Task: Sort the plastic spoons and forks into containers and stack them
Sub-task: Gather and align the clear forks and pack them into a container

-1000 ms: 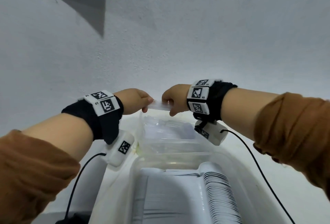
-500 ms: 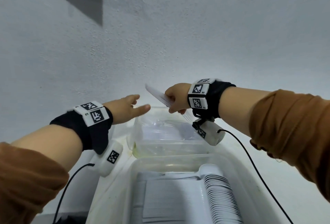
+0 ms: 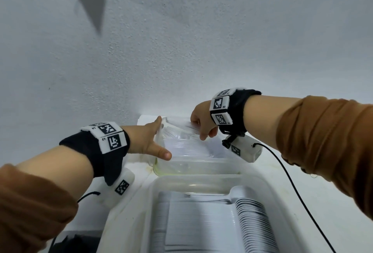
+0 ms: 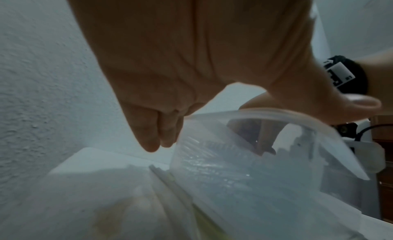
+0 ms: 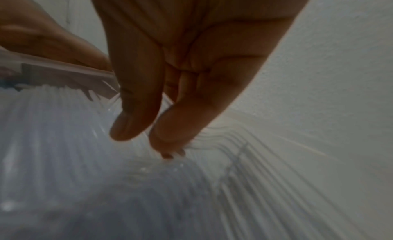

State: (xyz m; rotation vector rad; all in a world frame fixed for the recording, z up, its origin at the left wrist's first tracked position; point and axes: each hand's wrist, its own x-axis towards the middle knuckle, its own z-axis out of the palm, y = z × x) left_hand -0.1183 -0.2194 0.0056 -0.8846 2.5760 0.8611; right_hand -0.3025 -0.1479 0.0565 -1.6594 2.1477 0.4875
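Since the earlier frame, the right hand [image 3: 203,123] has been lowered into the clear container [image 3: 193,160] at frame centre, where the forks [image 3: 181,143] lie with long axes running left to right. Its fingers [image 5: 136,109] are extended, tips together, directly above the pile; whether a fork is pinched cannot be told. The left hand [image 3: 149,141] is spread flat against the container's left wall, steadying it. Spoons [image 3: 250,218] are stacked in the nearer tub [image 3: 268,188], lower frame.

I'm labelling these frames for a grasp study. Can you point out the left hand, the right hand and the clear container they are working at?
left hand [image 3: 146,141]: head view, back of hand.
right hand [image 3: 201,120]: head view, back of hand.
clear container [image 3: 193,165]: head view, near wall.
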